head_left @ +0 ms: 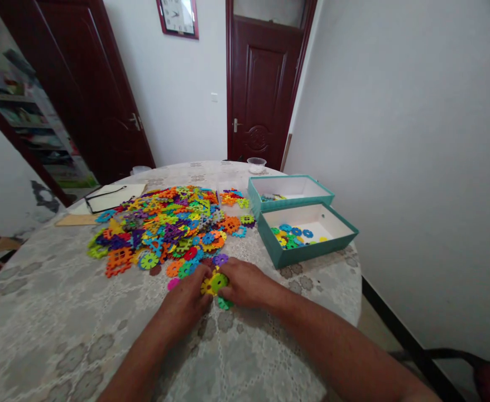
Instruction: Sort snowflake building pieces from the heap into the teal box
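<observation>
Near the front of the table, my right hand (240, 282) is closed on a yellow-green notched plastic disc (219, 283). Close beside it on the left, my left hand (192, 290) is closed on a yellow notched disc (207, 287). The two discs meet or overlap; whether they interlock I cannot tell. A green disc (225, 304) lies just below my right fingers. A magenta disc (173, 284) and an orange disc (175, 268) lie beside my left hand. Beyond both hands spreads a big heap of colourful plastic pieces (178, 218), with a purple disc (220, 259) at its near edge.
To the right stand two green boxes; the nearer box (307, 254) holds several discs, the farther box (293, 181) some pieces. A clear bowl (256, 164) sits at the back. Glasses (105, 199) rest on a notebook (119, 192) at left. A patterned cloth (81, 312) covers the round table.
</observation>
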Available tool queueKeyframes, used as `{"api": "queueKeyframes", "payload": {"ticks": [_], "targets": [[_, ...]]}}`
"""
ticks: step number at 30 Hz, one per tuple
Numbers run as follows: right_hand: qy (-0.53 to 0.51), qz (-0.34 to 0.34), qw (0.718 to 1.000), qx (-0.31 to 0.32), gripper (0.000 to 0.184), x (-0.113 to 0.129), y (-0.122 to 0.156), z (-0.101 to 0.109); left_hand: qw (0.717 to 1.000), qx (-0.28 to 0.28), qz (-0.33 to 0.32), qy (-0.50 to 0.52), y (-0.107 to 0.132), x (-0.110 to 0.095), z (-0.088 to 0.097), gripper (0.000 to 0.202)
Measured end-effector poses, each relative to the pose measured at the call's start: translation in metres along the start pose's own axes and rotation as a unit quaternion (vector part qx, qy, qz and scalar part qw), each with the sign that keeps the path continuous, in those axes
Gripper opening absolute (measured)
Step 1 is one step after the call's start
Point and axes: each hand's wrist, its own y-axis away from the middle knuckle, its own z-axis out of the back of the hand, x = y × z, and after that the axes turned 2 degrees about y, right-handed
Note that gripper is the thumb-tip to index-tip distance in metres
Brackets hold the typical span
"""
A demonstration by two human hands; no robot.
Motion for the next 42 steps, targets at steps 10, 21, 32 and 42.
{"api": "queueKeyframes", "payload": {"ticks": [10, 21, 32, 42], "targets": [[-0.019, 0.016, 1.0, 0.0, 0.021, 0.002, -0.002, -0.003, 0.999, 0.0, -0.023, 0.029, 0.001, 0.0, 0.002, 0.021], [-0.062, 0.07, 0.995, -0.024, 0.019, 0.001, 0.002, -0.01, 0.994, -0.032, -0.05, 0.097, 0.001, 0.004, -0.008, 0.057], [0.083, -0.008, 0.917, -0.389, 0.012, -0.033, 0.02, 0.052, 0.993, -0.048, -0.081, -0.076, 0.009, 0.003, 0.003, 0.047], [0.157, -0.117, 0.869, -0.455, 0.015, -0.079, 0.032, 0.077, 0.988, -0.008, -0.054, -0.147, 0.009, 0.003, -0.007, 0.068]]}}
